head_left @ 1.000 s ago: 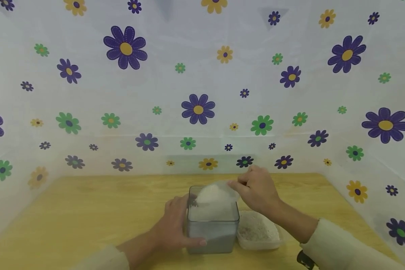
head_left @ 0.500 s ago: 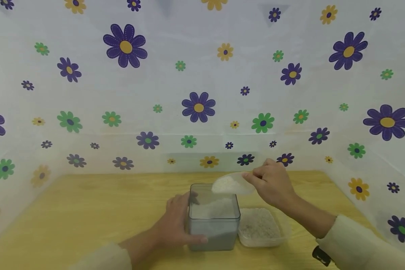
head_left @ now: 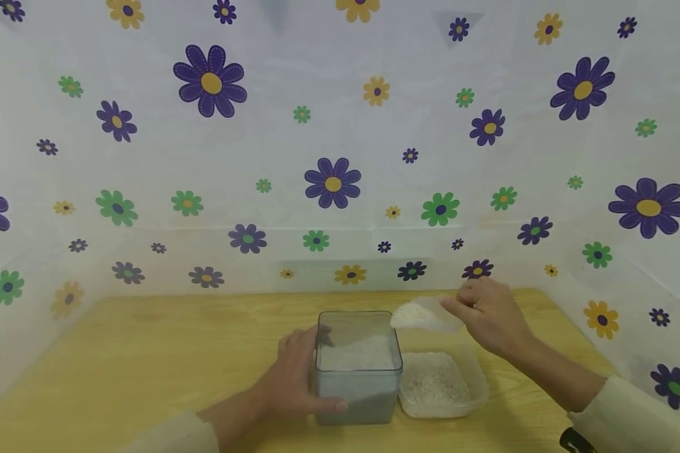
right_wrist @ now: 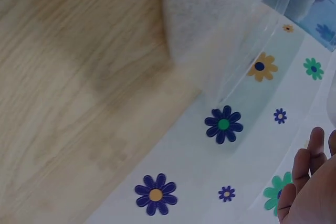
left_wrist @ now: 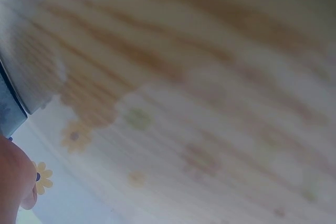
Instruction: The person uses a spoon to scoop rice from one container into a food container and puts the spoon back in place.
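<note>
A clear square bin [head_left: 358,396] with white, rice-like grains [head_left: 359,352] inside stands upright on the table. My left hand [head_left: 297,374] holds it from the left, thumb across the front and fingers along the far left side. In the left wrist view, part of that hand [left_wrist: 16,179] shows beside the bin's corner. My right hand [head_left: 493,314] pinches the end of a translucent scoop [head_left: 444,318] heaped with white grains. The scoop hangs level over the back of a low clear tub [head_left: 476,399], its tip just right of the bin's rim. The tub holds grains [head_left: 433,380] too.
The tub sits close against the bin's right side. A wood-grain table [head_left: 175,358] lies under everything. White flower-printed sheeting [head_left: 283,138] rises behind and along both sides. A dark object [head_left: 575,440] shows under the right sleeve [head_left: 629,409].
My right hand has moved right with the scoop of grains, from over the bin to over the tub. The left hand keeps its hold on the bin, which stays put.
</note>
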`<move>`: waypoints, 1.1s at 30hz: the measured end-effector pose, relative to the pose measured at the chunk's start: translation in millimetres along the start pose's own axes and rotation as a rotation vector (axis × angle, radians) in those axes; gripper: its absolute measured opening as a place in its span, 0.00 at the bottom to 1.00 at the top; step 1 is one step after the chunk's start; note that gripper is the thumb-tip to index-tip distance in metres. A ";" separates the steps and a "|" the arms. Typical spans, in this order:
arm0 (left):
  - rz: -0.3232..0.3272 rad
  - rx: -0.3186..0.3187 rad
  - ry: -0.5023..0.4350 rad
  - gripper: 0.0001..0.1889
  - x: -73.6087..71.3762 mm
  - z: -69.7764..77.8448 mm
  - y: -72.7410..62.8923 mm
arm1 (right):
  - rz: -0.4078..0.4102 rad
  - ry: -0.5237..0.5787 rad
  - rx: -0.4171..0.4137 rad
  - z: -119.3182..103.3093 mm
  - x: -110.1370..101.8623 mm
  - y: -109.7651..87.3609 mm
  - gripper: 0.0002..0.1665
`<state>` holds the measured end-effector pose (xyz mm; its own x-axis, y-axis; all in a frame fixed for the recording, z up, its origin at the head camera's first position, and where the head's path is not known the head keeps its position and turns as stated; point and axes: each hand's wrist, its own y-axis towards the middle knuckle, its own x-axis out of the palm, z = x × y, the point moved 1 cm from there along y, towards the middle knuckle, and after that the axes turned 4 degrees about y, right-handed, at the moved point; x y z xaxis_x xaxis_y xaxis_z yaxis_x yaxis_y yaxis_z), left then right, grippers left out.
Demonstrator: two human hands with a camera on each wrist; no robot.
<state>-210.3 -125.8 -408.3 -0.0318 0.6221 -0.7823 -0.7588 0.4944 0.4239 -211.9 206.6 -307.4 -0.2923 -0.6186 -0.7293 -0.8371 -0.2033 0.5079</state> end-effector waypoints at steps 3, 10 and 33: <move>0.004 0.006 0.007 0.52 1.0 0.0 -0.1 | -0.017 0.002 0.021 9.9 -3.2 -5.6 0.28; 0.016 0.019 0.020 0.52 1.5 -1.8 0.4 | -0.031 -0.025 0.028 24.7 -7.4 -14.0 0.27; 0.013 0.009 0.015 0.52 0.0 1.6 -1.0 | -0.084 -0.362 -0.083 48.3 -6.5 -26.3 0.24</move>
<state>-208.5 -125.3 -408.0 -0.0516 0.6196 -0.7832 -0.7522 0.4918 0.4386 -210.3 252.7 -338.2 -0.3808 -0.2920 -0.8773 -0.8294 -0.3116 0.4637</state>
